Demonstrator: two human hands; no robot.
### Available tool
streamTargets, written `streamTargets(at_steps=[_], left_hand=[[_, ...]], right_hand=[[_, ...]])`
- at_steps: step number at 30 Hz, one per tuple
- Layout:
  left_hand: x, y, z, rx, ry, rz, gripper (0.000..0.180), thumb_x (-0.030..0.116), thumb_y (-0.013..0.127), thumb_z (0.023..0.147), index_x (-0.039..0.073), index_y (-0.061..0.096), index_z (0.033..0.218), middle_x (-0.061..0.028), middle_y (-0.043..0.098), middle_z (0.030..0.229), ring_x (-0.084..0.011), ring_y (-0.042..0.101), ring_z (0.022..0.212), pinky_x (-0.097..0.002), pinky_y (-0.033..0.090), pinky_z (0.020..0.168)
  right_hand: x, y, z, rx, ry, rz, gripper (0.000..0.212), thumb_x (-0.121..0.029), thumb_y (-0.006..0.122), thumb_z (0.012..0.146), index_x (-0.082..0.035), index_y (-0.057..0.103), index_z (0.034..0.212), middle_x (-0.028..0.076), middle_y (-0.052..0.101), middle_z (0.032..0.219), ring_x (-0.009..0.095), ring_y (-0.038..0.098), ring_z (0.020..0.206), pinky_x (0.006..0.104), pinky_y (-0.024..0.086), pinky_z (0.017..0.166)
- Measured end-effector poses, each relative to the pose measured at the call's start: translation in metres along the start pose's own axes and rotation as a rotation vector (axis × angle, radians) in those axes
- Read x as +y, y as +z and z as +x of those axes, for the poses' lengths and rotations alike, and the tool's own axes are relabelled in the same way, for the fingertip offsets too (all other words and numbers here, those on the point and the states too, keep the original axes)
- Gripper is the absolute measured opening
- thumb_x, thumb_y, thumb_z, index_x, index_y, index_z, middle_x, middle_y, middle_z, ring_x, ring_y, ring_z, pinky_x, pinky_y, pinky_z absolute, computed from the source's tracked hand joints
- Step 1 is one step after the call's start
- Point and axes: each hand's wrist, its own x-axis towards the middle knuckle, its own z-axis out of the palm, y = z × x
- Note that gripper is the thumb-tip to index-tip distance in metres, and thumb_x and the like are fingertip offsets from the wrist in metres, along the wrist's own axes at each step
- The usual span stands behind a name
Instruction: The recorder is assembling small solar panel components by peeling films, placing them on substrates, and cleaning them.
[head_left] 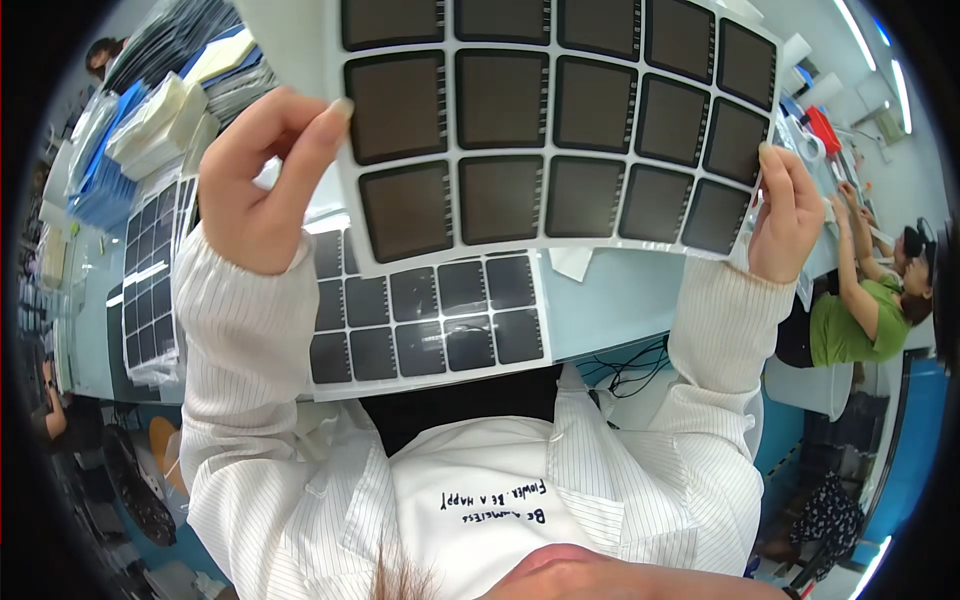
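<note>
Between my two hands I hold up a large sheet of dark square pieces, laid out in rows on a pale backing. My left hand pinches its left edge between thumb and fingers. At the right edge, my right hand grips it with bent fingers. The sheet is raised above the table and bows slightly; its top runs out of view. Below it, a similar sheet of dark squares lies flat near the table's front edge, partly covered by the raised one.
More sheets of dark squares lie in a pile at the left of the pale glassy table. Behind them rise stacks of blue and cream packets. Black cables hang at the front edge. A person in green works at the right.
</note>
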Motion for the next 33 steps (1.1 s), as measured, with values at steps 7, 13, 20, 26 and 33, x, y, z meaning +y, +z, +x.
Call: streamTargets(at_steps=[7, 13, 20, 26, 33], left_hand=[[-0.007, 0.087, 0.056, -0.183, -0.358, -0.281, 0.027, 0.025, 0.062, 0.081, -0.001, 0.064, 0.077, -0.0007, 0.058, 0.065, -0.0069, 0.051, 0.062, -0.0209, 0.039, 0.058], [-0.014, 0.169, 0.082, -0.293, -0.503, -0.364, 0.027, 0.03, 0.063, 0.081, 0.003, 0.065, 0.078, 0.003, 0.053, 0.064, -0.0042, 0.043, 0.058, -0.0184, 0.032, 0.052], [-0.016, 0.211, 0.086, -0.314, -0.538, -0.279, 0.03, 0.032, 0.062, 0.082, 0.002, 0.066, 0.079, -0.0007, 0.057, 0.066, -0.0086, 0.049, 0.065, -0.0233, 0.04, 0.064], [-0.026, 0.181, 0.046, -0.498, -0.389, -0.114, 0.028, 0.031, 0.065, 0.079, 0.003, 0.065, 0.077, -0.0035, 0.057, 0.064, -0.0131, 0.051, 0.062, -0.0269, 0.042, 0.06], [-0.049, 0.146, -0.021, -0.61, 0.071, 0.306, 0.038, 0.029, 0.072, 0.069, 0.008, 0.061, 0.1, -0.0088, 0.056, 0.1, -0.0261, 0.052, 0.094, -0.0346, 0.045, 0.08]], right_hand=[[0.049, -0.059, 0.075, -0.158, 0.226, -0.185, 0.02, -0.018, 0.06, 0.084, 0.001, 0.065, 0.086, -0.004, 0.056, 0.066, 0.001, 0.044, 0.057, 0.0163, 0.031, 0.05], [0.097, -0.119, 0.129, -0.349, 0.441, -0.286, 0.023, -0.022, 0.055, 0.088, -0.001, 0.063, 0.094, -0.001, 0.061, 0.079, 0.003, 0.053, 0.068, 0.0153, 0.04, 0.061], [0.133, -0.129, 0.14, -0.299, 0.278, -0.693, 0.03, -0.028, 0.06, 0.083, 0.001, 0.066, 0.084, -0.001, 0.059, 0.066, 0.005, 0.05, 0.059, 0.0216, 0.038, 0.055], [0.153, -0.14, 0.142, -0.31, 0.228, -0.681, 0.032, -0.031, 0.06, 0.083, 0.001, 0.065, 0.084, 0.001, 0.059, 0.065, 0.007, 0.05, 0.058, 0.0237, 0.039, 0.055], [0.152, -0.137, 0.141, -0.328, 0.322, -0.717, 0.029, -0.028, 0.06, 0.084, 0.001, 0.065, 0.086, 0.0, 0.059, 0.073, 0.006, 0.051, 0.067, 0.0205, 0.038, 0.061]])
